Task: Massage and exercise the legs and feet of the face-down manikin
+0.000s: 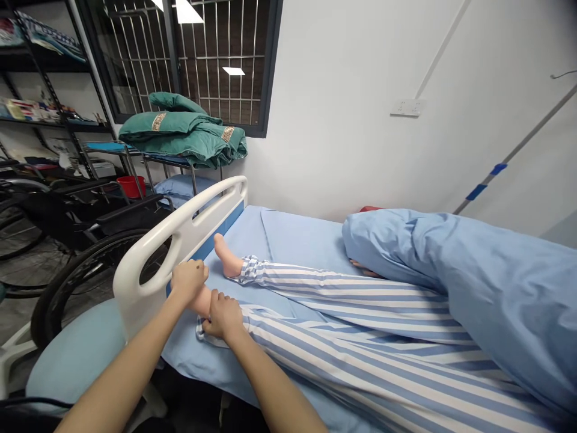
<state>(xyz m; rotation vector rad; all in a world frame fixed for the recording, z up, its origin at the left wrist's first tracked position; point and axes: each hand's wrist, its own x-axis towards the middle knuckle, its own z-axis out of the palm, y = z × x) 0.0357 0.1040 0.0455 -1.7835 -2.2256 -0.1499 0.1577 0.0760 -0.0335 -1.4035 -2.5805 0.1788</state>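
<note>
A manikin in blue-and-white striped trousers lies on a bed with a light blue sheet. Its far foot rests bare near the white footboard. My left hand is closed over the near foot, which it mostly hides. At the near ankle my right hand grips the cuff of the striped trouser leg. A light blue blanket is folded back over the manikin's upper body.
A wheelchair stands left of the footboard. Behind it a trolley carries folded green blankets and a blue pillow, with a red basin beside. Metal shelves fill the far left. The wall runs along the bed's far side.
</note>
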